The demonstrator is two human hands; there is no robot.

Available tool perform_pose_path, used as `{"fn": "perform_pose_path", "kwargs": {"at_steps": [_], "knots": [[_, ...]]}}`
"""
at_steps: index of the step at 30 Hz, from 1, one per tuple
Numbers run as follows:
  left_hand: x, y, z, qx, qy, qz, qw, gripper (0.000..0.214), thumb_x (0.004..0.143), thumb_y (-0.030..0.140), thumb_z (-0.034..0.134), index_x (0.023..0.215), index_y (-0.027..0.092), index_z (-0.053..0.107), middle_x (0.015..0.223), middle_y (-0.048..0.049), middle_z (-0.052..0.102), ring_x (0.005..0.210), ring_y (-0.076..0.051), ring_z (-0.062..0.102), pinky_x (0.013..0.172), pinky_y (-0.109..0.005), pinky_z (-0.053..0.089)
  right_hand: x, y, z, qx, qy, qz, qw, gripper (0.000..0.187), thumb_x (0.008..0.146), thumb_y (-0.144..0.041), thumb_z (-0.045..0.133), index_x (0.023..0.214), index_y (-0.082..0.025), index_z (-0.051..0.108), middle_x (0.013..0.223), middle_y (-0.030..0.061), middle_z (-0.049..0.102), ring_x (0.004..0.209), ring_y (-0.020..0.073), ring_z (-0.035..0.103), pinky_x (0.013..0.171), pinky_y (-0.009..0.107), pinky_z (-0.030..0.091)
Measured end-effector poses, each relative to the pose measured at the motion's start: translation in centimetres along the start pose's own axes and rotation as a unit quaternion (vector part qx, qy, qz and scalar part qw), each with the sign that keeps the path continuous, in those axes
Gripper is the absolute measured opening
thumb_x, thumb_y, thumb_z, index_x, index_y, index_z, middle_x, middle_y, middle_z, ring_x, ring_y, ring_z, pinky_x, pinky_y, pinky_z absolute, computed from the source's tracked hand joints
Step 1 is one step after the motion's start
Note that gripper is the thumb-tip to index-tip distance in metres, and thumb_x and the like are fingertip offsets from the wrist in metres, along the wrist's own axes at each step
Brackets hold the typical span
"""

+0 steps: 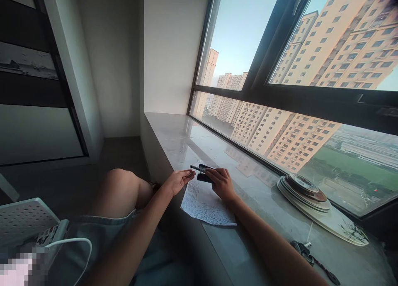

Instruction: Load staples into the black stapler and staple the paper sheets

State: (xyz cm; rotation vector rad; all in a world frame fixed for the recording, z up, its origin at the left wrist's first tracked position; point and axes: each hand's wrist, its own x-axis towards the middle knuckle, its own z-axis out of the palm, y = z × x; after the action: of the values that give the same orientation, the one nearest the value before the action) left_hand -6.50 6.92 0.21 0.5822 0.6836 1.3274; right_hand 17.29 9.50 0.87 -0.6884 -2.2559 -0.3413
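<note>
My right hand (222, 182) is closed around a black stapler (203, 177) above the sill. The stapler is opened up, its silver metal strip pointing left between two dark parts. My left hand (180, 181) is at the strip's left end, palm turned up and fingers stretched out. Whether its fingertips touch the metal or hold something small, I cannot tell. Under both hands lies a sheet of paper (208, 203) covered in handwritten lines, its near edge curling over the sill's front edge.
The grey stone window sill (174, 132) runs along a dark-framed window (230, 96). Stacked round plates or mats (304, 199) stand on the right, with keys (301, 250) nearer me. At lower left are a white perforated panel (27, 213) and a white cable (88, 248).
</note>
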Motion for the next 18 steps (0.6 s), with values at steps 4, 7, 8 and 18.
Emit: {"fn": "perform_pose_path", "kwargs": {"at_steps": [4,7,8,18], "knots": [[-0.2,0.7,0.0,0.009,0.033,0.010,0.999,0.016,0.084,-0.006,0.058,0.084,0.005,0.070,0.092,-0.0169,0.074,0.092,-0.022,0.073,0.099,-0.034,0.056,0.2,1.2,-0.1,0.134,0.031,0.158,0.978,0.027,0.083,-0.018,0.063,0.108,-0.021,0.071,0.097,0.0069,0.072,0.087,0.0254,0.057,0.078,0.039,0.047],[-0.4,1.3,0.2,0.010,0.050,0.025,0.998,0.021,0.083,-0.010,0.054,0.083,0.004,0.069,0.093,-0.0176,0.074,0.094,-0.020,0.073,0.101,-0.030,0.054,-0.1,2.6,-0.5,0.210,-0.048,0.246,0.945,0.017,0.077,-0.032,0.072,0.086,-0.017,0.071,0.071,0.0005,0.062,0.068,0.0197,0.053,0.062,0.030,0.041],[-0.4,1.4,0.3,0.011,0.053,0.029,0.998,0.021,0.083,-0.011,0.053,0.084,0.003,0.069,0.093,-0.0179,0.074,0.095,-0.020,0.073,0.102,-0.030,0.054,-0.2,3.0,-0.6,0.228,-0.079,0.259,0.935,0.020,0.076,-0.035,0.073,0.082,-0.017,0.069,0.068,-0.0010,0.058,0.065,0.0180,0.051,0.060,0.028,0.038],[-2.0,1.9,2.2,0.083,0.003,0.030,0.996,0.011,0.092,0.011,0.061,0.097,0.005,0.070,0.102,-0.0170,0.075,0.099,-0.020,0.072,0.094,-0.028,0.058,-0.1,4.1,-2.6,0.294,-0.215,0.213,0.907,0.034,0.077,-0.048,0.073,0.088,-0.017,0.065,0.076,-0.0020,0.057,0.071,0.0162,0.050,0.063,0.025,0.038]]}}
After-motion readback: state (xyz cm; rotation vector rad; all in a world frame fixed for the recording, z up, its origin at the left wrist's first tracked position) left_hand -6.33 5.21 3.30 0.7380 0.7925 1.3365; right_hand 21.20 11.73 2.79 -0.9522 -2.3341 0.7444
